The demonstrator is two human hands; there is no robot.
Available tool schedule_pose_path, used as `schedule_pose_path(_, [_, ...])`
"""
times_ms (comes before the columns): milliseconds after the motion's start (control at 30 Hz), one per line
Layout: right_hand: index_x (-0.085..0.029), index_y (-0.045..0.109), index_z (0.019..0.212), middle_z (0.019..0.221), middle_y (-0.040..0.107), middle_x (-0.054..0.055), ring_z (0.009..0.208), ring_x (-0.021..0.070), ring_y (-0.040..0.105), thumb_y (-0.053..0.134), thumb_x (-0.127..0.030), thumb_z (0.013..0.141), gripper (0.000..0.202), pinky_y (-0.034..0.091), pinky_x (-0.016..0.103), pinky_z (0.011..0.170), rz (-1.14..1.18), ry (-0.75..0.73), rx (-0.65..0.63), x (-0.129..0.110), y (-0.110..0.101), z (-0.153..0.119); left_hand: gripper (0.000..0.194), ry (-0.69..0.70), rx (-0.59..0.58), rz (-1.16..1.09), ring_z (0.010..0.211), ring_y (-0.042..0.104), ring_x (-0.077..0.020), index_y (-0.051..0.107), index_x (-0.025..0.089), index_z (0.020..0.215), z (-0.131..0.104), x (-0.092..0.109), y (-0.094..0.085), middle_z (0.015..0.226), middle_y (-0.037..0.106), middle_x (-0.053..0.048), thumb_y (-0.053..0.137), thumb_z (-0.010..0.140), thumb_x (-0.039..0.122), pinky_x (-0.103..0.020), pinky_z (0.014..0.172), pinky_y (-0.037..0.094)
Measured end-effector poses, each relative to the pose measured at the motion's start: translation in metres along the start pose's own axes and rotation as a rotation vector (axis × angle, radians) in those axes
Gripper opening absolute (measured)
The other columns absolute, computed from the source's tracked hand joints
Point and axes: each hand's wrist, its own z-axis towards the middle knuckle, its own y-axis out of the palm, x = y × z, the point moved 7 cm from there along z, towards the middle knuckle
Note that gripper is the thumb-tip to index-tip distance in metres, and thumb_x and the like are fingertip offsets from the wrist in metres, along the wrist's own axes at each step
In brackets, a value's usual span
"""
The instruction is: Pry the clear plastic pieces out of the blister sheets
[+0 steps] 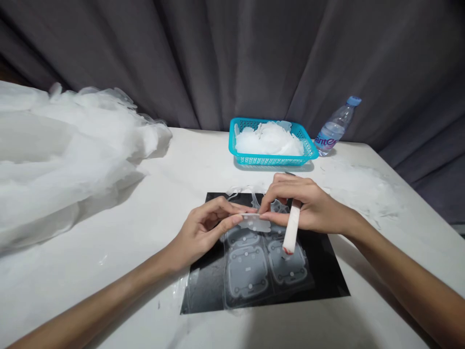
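A small translucent white plastic piece (255, 223) is held between my two hands above a black sheet (323, 271). My left hand (212, 223) pinches its left end between thumb and fingers. At the other end, the fingertips of my right hand (301, 201) pinch the piece. A white-wrapped stick (291, 228) with a red-marked end is also tucked in my right hand, pointing down; its other end is hidden by the fingers. Under both hands lies a clear film sheet (248, 271) with several rounded, frosted shapes. Loose clear scraps (241, 190) rest at the black sheet's far edge.
A turquoise basket (274, 160) at the back holds a heap of translucent white pieces (271, 139). Beside it a water bottle (332, 128) leans to the right. A large pile of translucent white material (80, 145) covers the left of the white table (127, 300). Grey curtains (232, 58) hang behind.
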Motion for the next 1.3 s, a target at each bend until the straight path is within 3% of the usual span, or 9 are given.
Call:
schedule_pose_path(433, [-0.021,0.068,0.094,0.086,0.073,0.000,0.079,0.0145,0.060,0.073,-0.019,0.097,0.006,0.047,0.030,0.074,-0.047,-0.010,-0.046,-0.008,0.002,0.000,0.012,0.034,-0.020,0.068,0.104,0.079,-0.0206,0.067,0.019,0.090,0.000,0.005,0.001,0.118,0.081,-0.011,0.068,0.101,0.025,-0.033,0.092,0.065])
schedule_pose_path(533, [-0.021,0.067,0.095,0.085,0.072,0.001,0.079,0.0156,0.059,0.069,-0.018,0.099,0.005,0.046,0.030,0.073,-0.122,-0.032,-0.055,-0.014,0.003,0.001,0.004,0.134,-0.014,0.259,0.101,0.080,-0.0198,0.071,0.020,0.102,-0.003,0.015,0.001,0.112,0.082,-0.008,0.069,0.100,0.024,-0.031,0.091,0.066])
schedule_pose_path(633, [-0.021,0.065,0.096,0.084,0.072,0.002,0.079,0.0166,0.057,0.066,-0.017,0.100,0.006,0.044,0.030,0.070,-0.198,-0.056,-0.045,-0.022,0.004,0.002,0.021,0.292,0.035,0.447,0.093,0.080,-0.0162,0.072,0.024,0.114,-0.010,0.033,0.002,0.107,0.083,-0.002,0.074,0.095,0.016,-0.025,0.090,0.065])
schedule_pose_path(800, [-0.022,0.063,0.092,0.080,0.069,0.001,0.076,0.0172,0.058,0.061,-0.013,0.099,0.012,0.044,0.031,0.067,-0.251,-0.098,-0.007,-0.036,0.003,0.004,0.028,0.450,0.076,0.552,0.092,0.081,-0.0151,0.074,0.027,0.114,-0.019,0.056,0.008,0.109,0.083,0.002,0.073,0.094,0.007,-0.023,0.088,0.065])
schedule_pose_path(967, [-0.024,0.063,0.091,0.078,0.068,0.001,0.073,0.0175,0.057,0.060,-0.011,0.097,0.014,0.045,0.032,0.064,-0.273,-0.112,0.008,-0.043,0.001,0.004,0.025,0.469,0.136,0.634,0.076,0.080,-0.0143,0.074,0.028,0.112,-0.017,0.065,0.005,0.103,0.084,0.003,0.080,0.091,0.017,-0.024,0.076,0.067])
schedule_pose_path(1300, [-0.023,0.062,0.090,0.078,0.068,0.001,0.073,0.0172,0.056,0.060,-0.011,0.097,0.013,0.043,0.032,0.063,-0.283,-0.115,0.008,-0.043,0.003,0.002,0.013,0.462,0.116,0.686,0.076,0.080,-0.0135,0.071,0.026,0.106,-0.019,0.070,0.012,0.097,0.084,0.002,0.075,0.096,0.020,-0.023,0.073,0.066])
